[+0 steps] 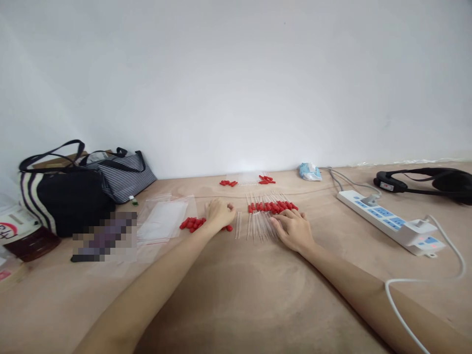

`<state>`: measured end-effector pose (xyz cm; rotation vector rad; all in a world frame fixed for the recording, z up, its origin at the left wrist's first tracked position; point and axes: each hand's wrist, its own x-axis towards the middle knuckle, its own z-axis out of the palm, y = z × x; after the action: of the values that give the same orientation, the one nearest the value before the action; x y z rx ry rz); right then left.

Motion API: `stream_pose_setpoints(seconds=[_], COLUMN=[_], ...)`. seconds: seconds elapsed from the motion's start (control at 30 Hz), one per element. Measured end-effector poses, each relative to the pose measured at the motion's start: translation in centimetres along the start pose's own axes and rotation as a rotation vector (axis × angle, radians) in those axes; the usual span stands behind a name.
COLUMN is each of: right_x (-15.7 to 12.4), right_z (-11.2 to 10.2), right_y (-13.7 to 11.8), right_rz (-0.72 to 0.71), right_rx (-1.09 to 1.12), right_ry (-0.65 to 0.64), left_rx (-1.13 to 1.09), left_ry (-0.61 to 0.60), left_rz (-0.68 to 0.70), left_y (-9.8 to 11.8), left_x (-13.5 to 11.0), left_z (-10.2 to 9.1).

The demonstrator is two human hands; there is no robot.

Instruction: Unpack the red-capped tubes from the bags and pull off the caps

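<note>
My left hand [220,214] is over a loose pile of small red rubber-like pieces [191,224], its fingers curled in. What they hold, if anything, is hidden. My right hand [297,230] rests at the right end of a row of thin clear sticks [256,230], thumb and fingers slightly apart. Several red pieces [273,207] sit across the middle of that row, just beyond my right fingers. A few separate clear sticks [238,225] lie between my two hands.
Red clusters [228,183] and sticks lie near the wall. Clear plastic bags [164,220], a black bag [70,201] and a striped bag [125,177] stand left. At right are a power strip [383,219], white cable [401,314], black headset [427,182] and blue-white packet [310,171].
</note>
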<state>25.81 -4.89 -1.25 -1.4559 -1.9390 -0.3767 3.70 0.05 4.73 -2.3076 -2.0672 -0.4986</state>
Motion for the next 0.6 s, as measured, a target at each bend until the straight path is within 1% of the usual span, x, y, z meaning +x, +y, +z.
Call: stream_pose_setpoints(seconds=[0.1,0.23,0.33,0.43,0.53,0.6], right_x=[0.2,0.4,0.4,0.4,0.4,0.4], right_z=[0.0,0.0,0.1,0.1,0.1,0.1], right_y=[0.5,1.0,0.9,0.7,0.7,0.7], right_rz=[0.073,0.128,0.144,0.144,0.139,0.138], right_rx=[0.023,0.034,0.046,0.061,0.065,0.061], right_ry=[0.031,0.059,0.072,0.080,0.095,0.112], left_rx=[-0.002,-0.017,-0.041,-0.080,-0.128,-0.183], left_ry=[-0.073,-0.183,-0.239,-0.277,-0.308,-0.311], left_rz=[-0.085,-0.209,-0.262,-0.282,-0.290,-0.272], left_y=[2.2,3.9,4.4,4.7,4.9,4.9], left_x=[2.9,5.5,6.5,6.9,7.1,7.1], left_z=[1.6,3.5,4.4,5.0,5.1,4.8])
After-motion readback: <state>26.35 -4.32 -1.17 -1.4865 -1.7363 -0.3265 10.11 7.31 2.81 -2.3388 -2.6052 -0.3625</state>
